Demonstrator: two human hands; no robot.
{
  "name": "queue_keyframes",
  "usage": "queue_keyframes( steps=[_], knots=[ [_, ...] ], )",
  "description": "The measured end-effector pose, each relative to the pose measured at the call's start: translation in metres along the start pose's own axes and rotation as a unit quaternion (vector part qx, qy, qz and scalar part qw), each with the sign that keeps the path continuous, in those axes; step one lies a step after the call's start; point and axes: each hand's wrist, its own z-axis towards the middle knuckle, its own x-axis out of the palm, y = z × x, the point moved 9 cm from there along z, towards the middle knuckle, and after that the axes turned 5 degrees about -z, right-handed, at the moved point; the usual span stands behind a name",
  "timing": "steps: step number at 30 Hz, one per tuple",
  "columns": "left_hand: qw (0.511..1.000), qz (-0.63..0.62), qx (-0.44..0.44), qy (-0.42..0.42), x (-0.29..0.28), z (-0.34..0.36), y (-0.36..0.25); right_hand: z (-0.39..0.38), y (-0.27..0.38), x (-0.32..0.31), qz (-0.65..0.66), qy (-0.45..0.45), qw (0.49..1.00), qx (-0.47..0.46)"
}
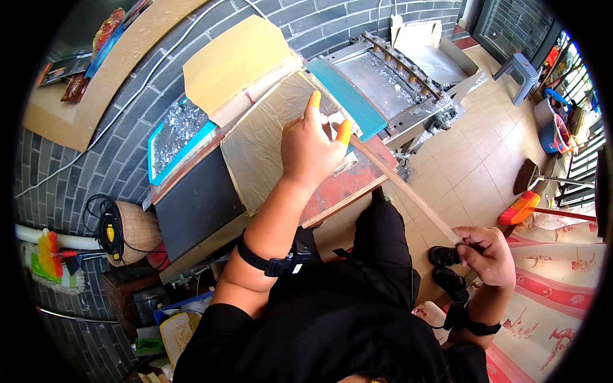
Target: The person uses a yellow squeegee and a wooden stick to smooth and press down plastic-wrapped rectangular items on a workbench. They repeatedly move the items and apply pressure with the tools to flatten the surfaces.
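Note:
A long, flat, pale-brown strip, translucent like tape (408, 191), stretches slantwise between my two hands. My right hand (490, 254), at the right, is closed and pinches its near end between thumb and fingers. The far end reaches my left hand (311, 147), raised over the worktable; its index finger and thumb wear yellow finger covers. Something small and white (334, 120) shows between those fingers, its kind unclear. Below that hand, a cream cloth-like sheet (255, 143) covers part of the table, beside a bare reddish board (332, 198).
A tan card (233, 60) and a blue tray of silvery scraps (182, 137) lie beyond the sheet. A ribbed teal mat (348, 96) adjoins a metal machine (389, 80). Right, a grey stool (518, 75), an orange broom (520, 207) and a patterned curtain (543, 293) stand about the tiled floor.

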Motion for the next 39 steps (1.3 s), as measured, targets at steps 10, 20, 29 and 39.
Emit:
queue_keyframes(
  steps=[10, 20, 29, 39],
  knots=[
    [0.995, -0.037, -0.092, -0.002, -0.005, 0.006, 0.007, -0.003, -0.006, -0.006, -0.04, -0.009, 0.999, 0.015],
    [0.994, -0.06, -0.065, -0.066, -0.025, 0.004, 0.026, -0.008, -0.013, -0.009, -0.021, -0.034, 0.999, 0.015],
    [0.988, -0.083, -0.107, -0.07, -0.035, 0.007, 0.044, -0.008, -0.012, -0.009, 0.003, -0.037, 0.999, 0.017],
    [0.991, -0.042, -0.096, -0.082, -0.039, 0.001, 0.037, 0.015, -0.004, 0.005, -0.021, -0.023, 0.999, 0.029]
  ],
)
